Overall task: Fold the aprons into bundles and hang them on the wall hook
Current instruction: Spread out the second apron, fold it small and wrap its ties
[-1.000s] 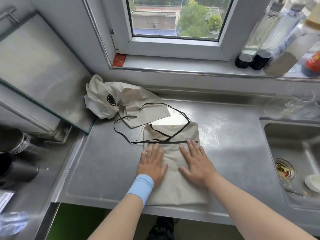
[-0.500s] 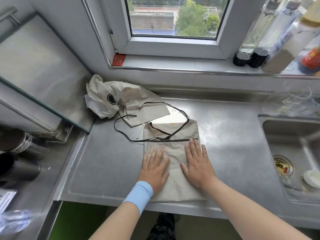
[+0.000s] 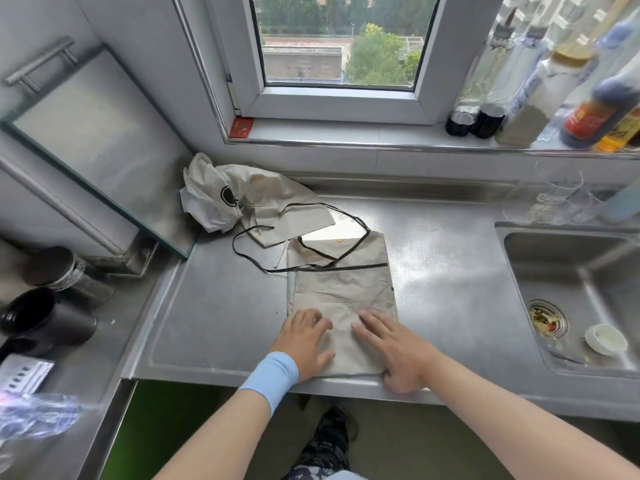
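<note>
Stainless steel counter (image 3: 450, 289) runs under a window, with a sink (image 3: 571, 289) set into it at the right and bottles along the sill. On the steel, straight ahead of the person, lies a folded apron (image 3: 341, 289): a tall beige rectangle, its long axis running away from the body toward the window, near edge almost at the counter's lip. The cloth looks thin and slightly crumpled, matte, with a dark trim band across it near the far end and thin black ties (image 3: 277, 268) looping off to the left.

Both hands rest flat on the near end of it, fingers spread and grasping nothing. The left hand (image 3: 304, 344), with a pale blue wristband, presses the near-left corner; the right hand (image 3: 398, 351) covers the near-right corner, its thumb hanging over the counter's lip. Neither is nearer the far end.

A second apron (image 3: 249, 206) sits crumpled behind and to the left, against the wall, one black tie trailing toward the folded one. No hook shows from here.

My guess is the next fold or roll goes lengthwise, from the near edge up toward the trim, and the loose ties may tangle.
</note>
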`<state>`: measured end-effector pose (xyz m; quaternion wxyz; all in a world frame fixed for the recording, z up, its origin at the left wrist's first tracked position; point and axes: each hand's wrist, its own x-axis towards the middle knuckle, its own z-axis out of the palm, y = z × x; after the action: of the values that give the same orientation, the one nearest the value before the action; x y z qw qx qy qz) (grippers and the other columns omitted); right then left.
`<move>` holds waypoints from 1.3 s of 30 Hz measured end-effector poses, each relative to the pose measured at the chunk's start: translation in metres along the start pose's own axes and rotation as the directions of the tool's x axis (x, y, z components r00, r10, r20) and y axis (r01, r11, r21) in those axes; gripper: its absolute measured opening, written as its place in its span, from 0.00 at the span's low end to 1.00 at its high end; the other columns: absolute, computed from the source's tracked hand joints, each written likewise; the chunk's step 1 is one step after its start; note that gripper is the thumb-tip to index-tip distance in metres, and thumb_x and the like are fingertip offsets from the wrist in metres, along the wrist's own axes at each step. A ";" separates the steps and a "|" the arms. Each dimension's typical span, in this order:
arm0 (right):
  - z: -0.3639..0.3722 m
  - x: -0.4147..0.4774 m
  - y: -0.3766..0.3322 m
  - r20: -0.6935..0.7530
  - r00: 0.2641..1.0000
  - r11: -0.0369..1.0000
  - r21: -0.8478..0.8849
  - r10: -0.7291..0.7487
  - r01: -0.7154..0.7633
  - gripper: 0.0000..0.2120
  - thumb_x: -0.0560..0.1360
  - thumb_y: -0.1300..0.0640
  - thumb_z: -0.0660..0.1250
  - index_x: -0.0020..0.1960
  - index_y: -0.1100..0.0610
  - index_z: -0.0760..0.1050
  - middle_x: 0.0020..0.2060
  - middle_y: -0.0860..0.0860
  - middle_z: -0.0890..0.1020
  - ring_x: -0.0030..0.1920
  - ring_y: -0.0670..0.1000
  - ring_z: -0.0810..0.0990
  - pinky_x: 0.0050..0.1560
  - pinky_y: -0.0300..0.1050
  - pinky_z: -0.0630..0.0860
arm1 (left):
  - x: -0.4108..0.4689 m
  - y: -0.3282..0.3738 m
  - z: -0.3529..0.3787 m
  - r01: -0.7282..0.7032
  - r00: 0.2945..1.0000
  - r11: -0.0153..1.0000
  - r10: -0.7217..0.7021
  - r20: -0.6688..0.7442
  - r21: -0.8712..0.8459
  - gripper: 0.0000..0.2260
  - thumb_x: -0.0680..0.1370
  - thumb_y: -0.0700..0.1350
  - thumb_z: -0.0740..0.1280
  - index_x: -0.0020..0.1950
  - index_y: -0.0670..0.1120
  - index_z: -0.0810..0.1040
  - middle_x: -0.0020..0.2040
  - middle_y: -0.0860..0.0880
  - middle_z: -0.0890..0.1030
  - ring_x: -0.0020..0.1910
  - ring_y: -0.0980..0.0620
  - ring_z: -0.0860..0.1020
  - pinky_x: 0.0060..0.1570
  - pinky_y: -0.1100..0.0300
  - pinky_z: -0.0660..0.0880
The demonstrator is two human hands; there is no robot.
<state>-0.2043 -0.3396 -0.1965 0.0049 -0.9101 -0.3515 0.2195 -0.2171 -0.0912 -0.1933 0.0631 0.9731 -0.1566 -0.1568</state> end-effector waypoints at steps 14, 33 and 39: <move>0.008 -0.001 -0.012 -0.073 0.997 0.960 -0.279 -0.032 0.011 0.15 0.78 0.61 0.58 0.63 0.60 0.74 0.62 0.55 0.76 0.56 0.59 0.78 0.47 0.55 0.78 | -0.027 0.007 -0.010 -0.004 0.986 0.999 0.010 0.166 -0.039 0.36 0.68 0.64 0.69 0.73 0.59 0.59 0.74 0.52 0.58 0.71 0.47 0.60 0.68 0.51 0.67; -0.066 -0.012 0.023 0.013 0.916 0.498 0.836 0.401 -0.229 0.04 0.64 0.54 0.69 0.33 0.54 0.77 0.28 0.43 0.74 0.31 0.47 0.71 0.34 0.43 0.65 | -0.005 -0.045 -0.078 0.335 0.924 0.723 -0.128 0.360 -0.604 0.18 0.70 0.54 0.73 0.32 0.48 0.66 0.31 0.52 0.65 0.32 0.53 0.64 0.35 0.60 0.59; -0.054 0.035 0.024 -0.124 0.764 0.455 0.858 0.633 -0.238 0.10 0.74 0.49 0.67 0.55 0.44 0.80 0.49 0.43 0.81 0.51 0.45 0.79 0.55 0.44 0.75 | 0.021 -0.064 -0.041 0.398 0.896 0.464 -0.381 0.227 -0.791 0.21 0.64 0.67 0.66 0.46 0.53 0.81 0.47 0.53 0.84 0.51 0.51 0.81 0.54 0.57 0.75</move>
<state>-0.1443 -0.3278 -0.1652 0.4329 -0.8889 0.0508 0.1408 -0.1664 -0.0352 -0.1713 0.4693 0.8373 0.1599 -0.2303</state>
